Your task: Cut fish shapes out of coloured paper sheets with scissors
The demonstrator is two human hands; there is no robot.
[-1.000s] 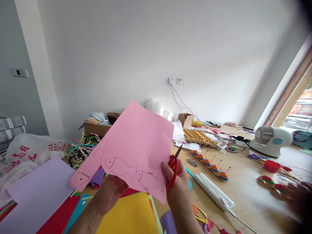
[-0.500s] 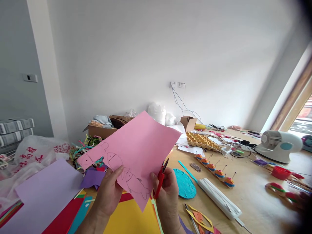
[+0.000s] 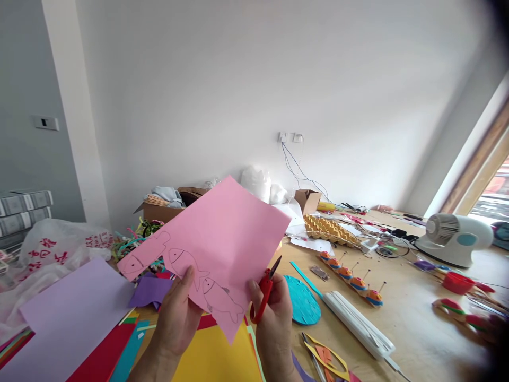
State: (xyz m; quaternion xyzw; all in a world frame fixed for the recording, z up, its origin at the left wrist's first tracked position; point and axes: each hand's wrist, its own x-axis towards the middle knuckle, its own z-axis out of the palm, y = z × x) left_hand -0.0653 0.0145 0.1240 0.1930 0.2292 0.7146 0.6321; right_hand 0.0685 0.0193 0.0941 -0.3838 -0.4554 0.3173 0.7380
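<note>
A pink sheet of paper (image 3: 234, 228) with several fish drawn along its lower left edge is held up in front of me; that edge has a cut-out notch. My left hand (image 3: 177, 318) pinches the sheet by this edge, thumb on top next to a drawn fish. Red-handled scissors (image 3: 264, 294) are in my right hand (image 3: 274, 321), their dark blades pointing up and away. The thumb of that same hand lies against the right side of the sheet. Yellow paper (image 3: 217, 353) lies on the table below.
Left of me are a lilac sheet (image 3: 79, 318), purple scraps (image 3: 149, 292) and plastic bags (image 3: 59, 244). On the right lie a turquoise disc (image 3: 302, 300), a white power strip (image 3: 358, 323), orange-and-blue figures (image 3: 358, 284), an egg tray (image 3: 330, 231) and a white fan (image 3: 453, 239).
The pink sheet has shifted slightly left and turned a little. The scissors are tilted somewhat differently in my right hand, and both hands keep their hold.
</note>
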